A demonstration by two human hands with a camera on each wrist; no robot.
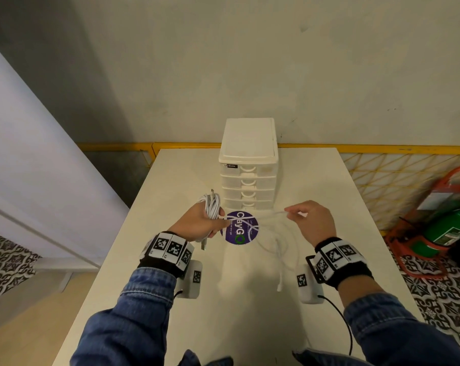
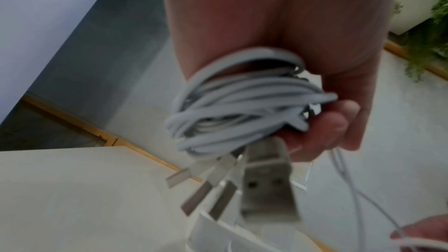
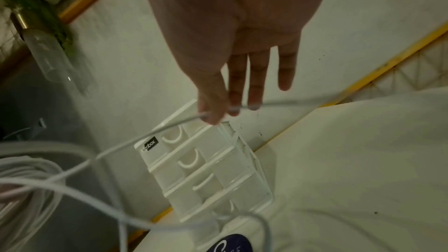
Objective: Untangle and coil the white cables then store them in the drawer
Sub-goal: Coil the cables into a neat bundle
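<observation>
Left hand: raised above the surface, fingers curled round a finished coil of white cable; several USB plugs hang below the fist, likely gathered there to keep the ends from re-tangling.

Right hand: lifted level with the left, thumb and forefinger pinching one loose cable strand; the other fingers are straight. Holding it high seems meant to draw the strand clear of the tangle.

Loose cables: lying in slack loops on the white surface, between the hands, partly across a round purple sticker.

Drawer unit: small white plastic chest at the far edge, just behind the sticker; every drawer looks closed.

Progress: one bundle coiled, more to separate; nothing stored yet.
</observation>
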